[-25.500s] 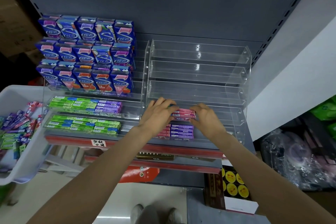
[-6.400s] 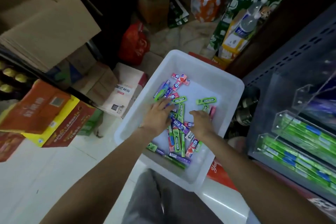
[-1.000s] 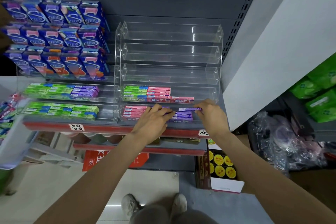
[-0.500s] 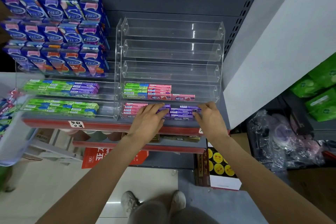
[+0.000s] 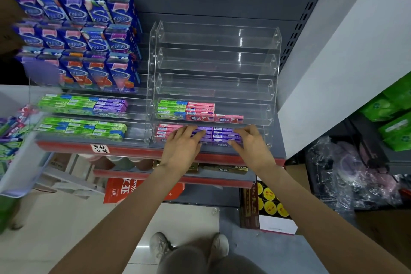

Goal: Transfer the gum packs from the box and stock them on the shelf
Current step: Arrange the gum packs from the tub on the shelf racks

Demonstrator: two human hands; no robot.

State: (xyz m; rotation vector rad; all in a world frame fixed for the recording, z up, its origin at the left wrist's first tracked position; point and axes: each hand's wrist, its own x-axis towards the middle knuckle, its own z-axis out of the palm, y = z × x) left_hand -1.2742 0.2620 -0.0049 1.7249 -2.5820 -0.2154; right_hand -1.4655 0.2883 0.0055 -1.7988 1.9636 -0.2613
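Fingers (image 5: 195,132) of left hand (image 5: 181,148): extended and slightly spread, resting flat on purple gum packs (image 5: 224,134) in bottom tier of right-hand clear acrylic rack (image 5: 216,73). Fingers (image 5: 241,133) of right hand (image 5: 252,145): extended, loosely spread, tips touching right end of same purple stack; nothing pinched. Pink gum packs (image 5: 165,132) stacked just beside purple ones, at 9 o'clock from left hand. Next tier up, at 12 o'clock: green packs (image 5: 172,109) and pink packs (image 5: 200,111), one single pink pack (image 5: 229,119) lying alone toward 3 o'clock. Upper three tiers bare of stock. At 9 o'clock, second rack (image 5: 142,118) with green and purple packs in two lower tiers, blue cartons (image 5: 89,35) above. White box (image 5: 21,175) at far 9 o'clock, blurred, loose gum packs (image 5: 11,131) inside. Shelf (image 5: 133,151) with red front edge beneath both racks. Shoes (image 5: 160,244) at 6 o'clock on floor.
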